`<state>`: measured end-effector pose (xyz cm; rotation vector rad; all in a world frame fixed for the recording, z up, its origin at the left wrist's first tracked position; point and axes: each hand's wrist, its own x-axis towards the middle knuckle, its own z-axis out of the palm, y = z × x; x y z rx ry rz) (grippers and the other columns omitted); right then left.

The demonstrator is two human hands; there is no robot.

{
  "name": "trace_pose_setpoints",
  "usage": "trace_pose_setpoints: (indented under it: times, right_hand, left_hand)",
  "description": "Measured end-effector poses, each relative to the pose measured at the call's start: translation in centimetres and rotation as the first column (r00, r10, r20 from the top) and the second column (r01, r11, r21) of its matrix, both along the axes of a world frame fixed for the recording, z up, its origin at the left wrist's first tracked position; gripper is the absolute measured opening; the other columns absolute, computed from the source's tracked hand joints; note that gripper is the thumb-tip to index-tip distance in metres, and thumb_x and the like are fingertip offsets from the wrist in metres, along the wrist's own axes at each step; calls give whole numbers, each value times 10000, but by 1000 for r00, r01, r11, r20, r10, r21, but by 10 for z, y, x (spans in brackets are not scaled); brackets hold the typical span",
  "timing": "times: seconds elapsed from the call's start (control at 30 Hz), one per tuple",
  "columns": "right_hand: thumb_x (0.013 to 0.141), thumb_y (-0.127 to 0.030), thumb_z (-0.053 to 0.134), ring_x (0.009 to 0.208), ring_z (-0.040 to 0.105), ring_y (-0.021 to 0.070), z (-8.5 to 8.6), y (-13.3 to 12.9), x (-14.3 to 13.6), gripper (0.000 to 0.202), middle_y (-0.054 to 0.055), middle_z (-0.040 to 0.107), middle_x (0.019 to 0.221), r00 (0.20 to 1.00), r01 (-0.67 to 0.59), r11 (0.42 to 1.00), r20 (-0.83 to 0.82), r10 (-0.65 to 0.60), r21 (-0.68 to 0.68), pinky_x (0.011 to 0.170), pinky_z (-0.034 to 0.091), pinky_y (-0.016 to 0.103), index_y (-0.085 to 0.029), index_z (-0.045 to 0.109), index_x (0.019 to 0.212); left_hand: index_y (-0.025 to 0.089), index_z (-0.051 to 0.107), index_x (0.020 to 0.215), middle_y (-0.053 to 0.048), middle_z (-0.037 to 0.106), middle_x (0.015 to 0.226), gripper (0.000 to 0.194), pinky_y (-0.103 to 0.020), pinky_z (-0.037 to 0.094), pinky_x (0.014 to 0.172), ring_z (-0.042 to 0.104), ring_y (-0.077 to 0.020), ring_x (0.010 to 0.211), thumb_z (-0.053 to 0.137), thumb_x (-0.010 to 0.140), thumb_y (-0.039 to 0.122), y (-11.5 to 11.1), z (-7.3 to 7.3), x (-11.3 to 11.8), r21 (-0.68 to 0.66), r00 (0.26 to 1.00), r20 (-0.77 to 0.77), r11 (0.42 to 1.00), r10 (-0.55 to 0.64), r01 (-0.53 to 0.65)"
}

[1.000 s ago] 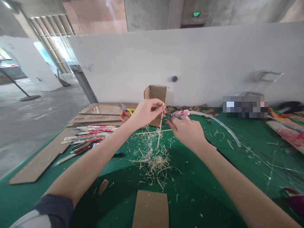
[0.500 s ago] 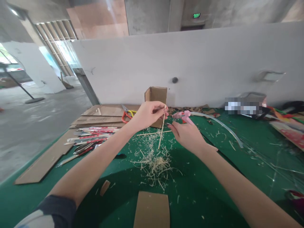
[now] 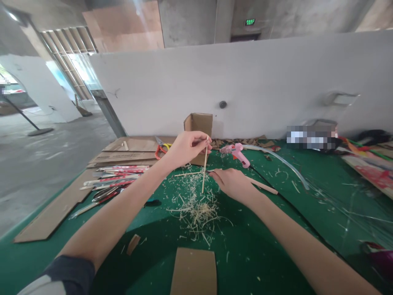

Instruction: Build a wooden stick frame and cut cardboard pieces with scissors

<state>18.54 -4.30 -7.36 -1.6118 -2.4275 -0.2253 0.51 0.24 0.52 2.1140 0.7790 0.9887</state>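
My left hand (image 3: 192,146) pinches the top of a thin pale wooden stick (image 3: 204,172), which hangs nearly upright over the green table. My right hand (image 3: 229,182) is closed round a tool with a pale handle (image 3: 264,187); its small dark tip shows at my fingertips, by the stick. Another thin stick (image 3: 187,174) lies crosswise on the table behind. Below the hands is a heap of curled wood shavings (image 3: 201,211). The pink glue gun (image 3: 239,154) lies just beyond my right hand.
Orange-and-yellow scissors (image 3: 161,149) and wrapped sticks (image 3: 115,176) lie at the left, near cardboard strips (image 3: 55,205). A folded cardboard piece (image 3: 201,123) stands by the white partition. Another cardboard piece (image 3: 194,272) lies at the front. A clear tube (image 3: 282,159) curves at the right.
My right hand has moved down and slightly left, bringing the tool tip lower along the stick and uncovering the glue gun. The left hand still holds the stick. The view has shifted slightly.
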Motion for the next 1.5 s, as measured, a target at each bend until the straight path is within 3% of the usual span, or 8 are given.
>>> trace_pose_setpoints:
  times: [0.13,0.2,0.33,0.5,0.67,1.2,1.33,1.5]
  right_hand:
    - [970,-433,222,620,611,172,-8,-5,-9,477,44,668,702,992,-56,988,103,71,-145,513,264,241,-207,612,815]
    - [967,-441,230,605,610,173,-16,-7,-14,478,44,671,690,981,-89,986,158,111,-142,528,279,243,-213,620,811]
    - [968,-436,247,562,598,158,-26,-5,-11,456,31,659,636,984,-101,994,149,96,29,517,248,243,-209,616,824]
    - [971,-421,243,472,550,127,-20,0,1,469,18,618,544,998,-34,960,56,19,279,480,153,257,-178,587,765]
    - [968,-418,270,416,501,114,-16,1,2,452,-1,594,505,999,-20,932,54,0,363,470,120,253,-178,568,729]
    - [967,-404,270,448,490,107,-14,0,4,456,10,594,528,997,-73,939,50,60,337,478,129,252,-167,576,728]
    - [967,-405,257,427,454,97,-15,2,8,475,14,582,525,1000,-29,930,5,29,366,470,126,253,-160,575,713]
    - [972,-425,217,441,469,102,-13,2,4,503,19,584,536,1000,-23,962,1,24,273,476,122,258,-160,574,738]
  left_hand:
    - [147,578,879,-69,667,856,189,-262,545,765,663,-145,804,472,846,300,-2,2,0,9,1000,-1,1000,-10,10]
    - [144,577,883,-73,666,859,191,-260,546,759,662,-147,811,472,846,299,-2,2,-1,11,1000,3,1000,-19,19]
    - [143,578,886,-78,669,874,206,-268,546,764,656,-153,833,467,843,312,-1,1,-2,18,1000,5,1000,-21,21]
    - [147,582,896,-72,678,865,219,-264,540,771,652,-141,824,456,849,320,-1,1,-2,25,1000,-21,999,23,-22]
    - [148,582,889,-71,680,873,215,-254,540,761,648,-135,811,469,852,327,-2,2,-2,12,999,-28,999,32,-32]
    - [155,587,868,-69,683,898,201,-252,538,753,648,-132,799,480,850,325,-6,4,0,29,999,-25,999,27,-26]
    - [155,585,870,-68,681,905,192,-252,536,755,649,-131,803,480,851,315,-5,4,-1,28,999,-21,999,25,-25]
    - [158,588,874,-53,683,872,179,-241,532,749,651,-122,779,470,855,291,-6,4,-1,68,999,-36,997,26,-24]
